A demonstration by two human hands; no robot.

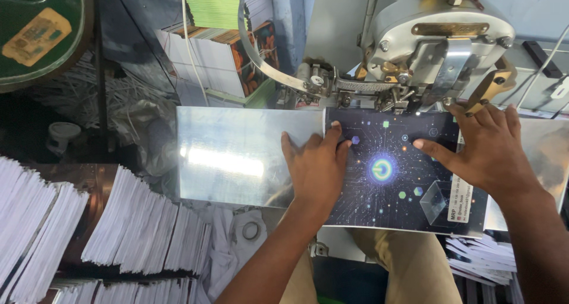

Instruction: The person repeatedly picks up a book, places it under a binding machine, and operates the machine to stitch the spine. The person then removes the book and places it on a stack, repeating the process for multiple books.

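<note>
A dark booklet cover (391, 173) printed with a glowing circle lies flat on a shiny metal table (231, 156) under a stitching machine (427, 37). The left hand (317, 167) and right hand (492, 153) press it down, fingers spread. White paper stacks (142, 227) lie near left.

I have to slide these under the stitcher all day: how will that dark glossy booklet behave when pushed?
The booklet looks thin, so probably light and bendy. Its sheen, and the shiny metal table, suggest it slides easily; both hands, left and right, press it flat.
</note>
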